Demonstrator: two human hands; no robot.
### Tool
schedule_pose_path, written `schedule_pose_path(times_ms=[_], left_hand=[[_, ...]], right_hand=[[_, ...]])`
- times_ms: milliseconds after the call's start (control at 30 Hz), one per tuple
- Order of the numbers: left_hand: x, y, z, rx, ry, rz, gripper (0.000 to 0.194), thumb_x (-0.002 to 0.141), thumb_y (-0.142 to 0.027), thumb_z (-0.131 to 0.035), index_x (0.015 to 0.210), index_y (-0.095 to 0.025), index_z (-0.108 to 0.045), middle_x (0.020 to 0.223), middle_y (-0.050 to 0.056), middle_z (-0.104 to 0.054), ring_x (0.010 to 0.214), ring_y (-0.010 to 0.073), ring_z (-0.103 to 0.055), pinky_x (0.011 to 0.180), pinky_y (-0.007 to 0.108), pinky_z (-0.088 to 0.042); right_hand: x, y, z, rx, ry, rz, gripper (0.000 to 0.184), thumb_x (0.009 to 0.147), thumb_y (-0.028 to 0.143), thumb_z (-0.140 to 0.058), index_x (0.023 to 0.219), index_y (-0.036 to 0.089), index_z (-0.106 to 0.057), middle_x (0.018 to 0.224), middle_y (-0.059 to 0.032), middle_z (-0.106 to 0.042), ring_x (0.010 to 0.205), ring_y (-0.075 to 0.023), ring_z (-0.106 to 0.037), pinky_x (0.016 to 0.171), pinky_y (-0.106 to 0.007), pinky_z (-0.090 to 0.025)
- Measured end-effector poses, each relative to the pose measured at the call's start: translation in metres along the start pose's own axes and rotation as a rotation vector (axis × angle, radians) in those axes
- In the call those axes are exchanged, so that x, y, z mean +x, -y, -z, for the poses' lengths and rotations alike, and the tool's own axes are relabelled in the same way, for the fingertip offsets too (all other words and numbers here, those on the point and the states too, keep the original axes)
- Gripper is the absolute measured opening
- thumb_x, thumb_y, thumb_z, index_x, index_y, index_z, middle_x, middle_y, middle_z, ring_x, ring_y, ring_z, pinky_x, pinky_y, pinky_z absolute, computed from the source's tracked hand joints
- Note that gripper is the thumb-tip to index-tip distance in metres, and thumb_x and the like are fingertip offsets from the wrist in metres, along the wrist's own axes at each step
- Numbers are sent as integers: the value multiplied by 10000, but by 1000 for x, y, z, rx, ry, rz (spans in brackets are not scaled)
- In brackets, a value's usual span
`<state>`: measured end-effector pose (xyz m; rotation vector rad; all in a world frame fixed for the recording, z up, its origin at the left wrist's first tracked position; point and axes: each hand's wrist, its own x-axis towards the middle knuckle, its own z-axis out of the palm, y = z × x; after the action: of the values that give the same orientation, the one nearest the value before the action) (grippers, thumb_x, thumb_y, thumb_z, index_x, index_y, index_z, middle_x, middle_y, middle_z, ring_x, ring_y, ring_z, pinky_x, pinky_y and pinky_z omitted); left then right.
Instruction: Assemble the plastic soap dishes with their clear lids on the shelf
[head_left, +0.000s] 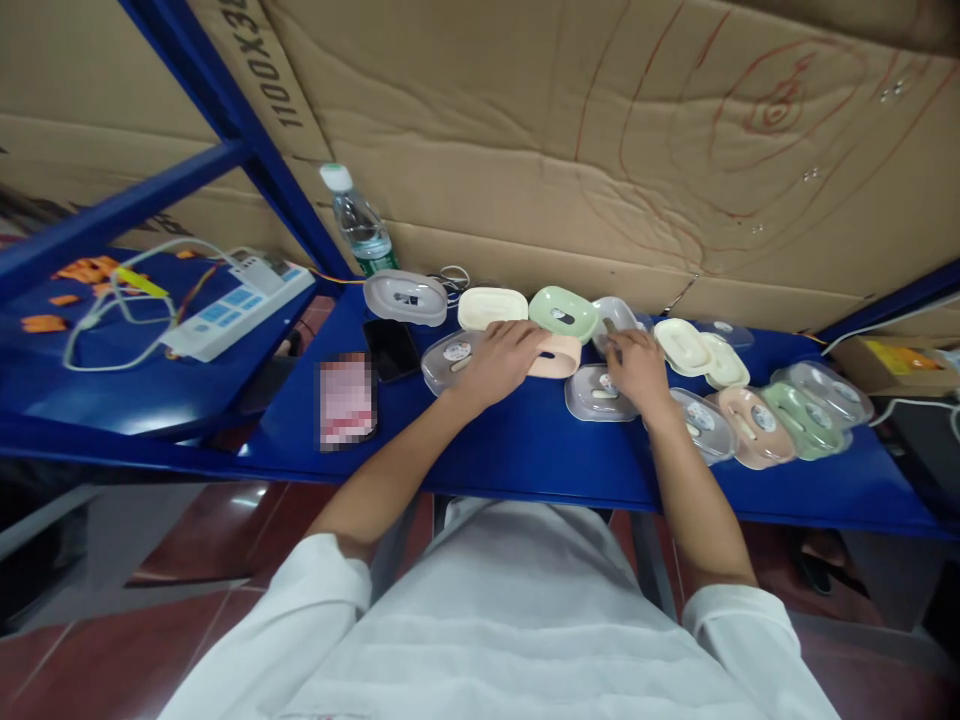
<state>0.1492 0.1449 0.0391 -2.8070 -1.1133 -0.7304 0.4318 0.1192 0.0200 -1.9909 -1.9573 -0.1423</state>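
Observation:
My left hand (508,352) lies over the left end of a peach soap dish (559,358), its fingers closed on the rim. Beside its wrist is a grey soap dish with a clear lid (444,365). My right hand (637,368) has bent fingers at the near edge of an open grey soap dish (616,312); the fingertips are partly hidden. Just below that hand sits another lidded grey soap dish (596,395). A green soap dish (562,308) stands between the hands, towards the back. Left of it is a cream soap dish (493,305).
Cream parts (682,345) and a row of lidded soap dishes (756,428) are on the right. To the left are a water bottle (361,225), a grey dish (405,298), a black phone (391,350) and a blurred-out item (345,400). A power strip (236,318) lies beyond the blue frame.

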Motion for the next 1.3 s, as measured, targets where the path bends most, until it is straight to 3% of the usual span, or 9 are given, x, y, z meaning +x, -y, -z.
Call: schedule_pose_path(times_ms=[200, 333, 467, 667, 833, 967, 1100, 1200, 1300], left_hand=[[-2, -3, -8, 52, 160, 27, 385, 1072, -110, -435, 1405, -155, -624, 1321, 151, -725, 1256, 293, -673, 1067, 433, -514], [-3, -1, -15, 67, 225, 27, 433, 1004, -46, -483, 1383, -166, -653, 1295, 140, -730, 1233, 284, -689, 1075, 426, -512], [-2, 0, -10, 74, 239, 33, 522, 944, 4, -484, 1409, -170, -645, 1331, 136, -713, 1206, 283, -690, 1046, 425, -512], [-3, -10, 10, -13, 175, -226, 381, 951, -26, -532, 1269, -161, -693, 1231, 122, -712, 1153, 275, -679, 1004, 401, -485], [-6, -18, 3, 30, 210, -308, 202, 1022, -117, -540, 1099, -142, -725, 1101, 122, -739, 984, 254, -703, 932, 391, -477], [-7, -16, -12, -106, 205, -288, 230, 1101, -281, -525, 1168, -197, -729, 1157, 88, -757, 1078, 235, -719, 995, 375, -475], [-8, -12, -17, -157, 245, -238, 299, 1094, -462, -584, 1185, -222, -736, 1254, 78, -751, 1183, 251, -711, 1091, 391, -455], [-9, -11, -18, -159, 276, -197, 516, 971, -628, -731, 1286, -220, -717, 1337, 101, -722, 1294, 308, -658, 1191, 443, -401], [-11, -10, -20, -156, 306, -175, 624, 915, -624, -799, 1380, -225, -681, 1400, 117, -694, 1373, 348, -603, 1229, 493, -362]], right_hand=[[-3, 6, 8, -55, -15, -56, 541, 1066, 362, -477, 1565, 185, -585, 1632, -193, -532, 1474, -389, -504, 1208, -584, -396], [-3, 10, 10, -60, 25, -56, 512, 1075, 371, -469, 1532, 192, -614, 1643, -195, -520, 1491, -400, -491, 1198, -606, -402], [-2, 9, 12, -58, 59, -53, 469, 1076, 349, -460, 1470, 195, -662, 1601, -186, -571, 1459, -398, -524, 1185, -607, -417], [0, 17, 20, 29, 18, 110, 447, 1099, 350, -425, 1423, 209, -700, 1612, -150, -575, 1452, -371, -539, 1194, -579, -411], [5, 54, 11, 71, 86, 155, 390, 1096, 381, -487, 1323, 206, -752, 1561, -138, -636, 1466, -361, -535, 1239, -615, -328], [19, 76, 9, -54, 191, 163, 294, 1052, 309, -566, 1195, 168, -780, 1367, -170, -750, 1390, -390, -578, 1258, -664, -231], [44, 72, 29, -68, 139, 146, 352, 1097, 311, -456, 1103, 181, -783, 1179, -167, -795, 1177, -358, -670, 1182, -599, -332], [58, 64, 40, -32, 79, 147, 359, 1110, 334, -444, 1170, 208, -775, 1240, -152, -783, 1227, -368, -646, 1138, -567, -374], [65, 60, 39, -9, 109, 200, 349, 1106, 291, -449, 1210, 231, -777, 1302, -126, -770, 1277, -363, -625, 1159, -577, -361]])
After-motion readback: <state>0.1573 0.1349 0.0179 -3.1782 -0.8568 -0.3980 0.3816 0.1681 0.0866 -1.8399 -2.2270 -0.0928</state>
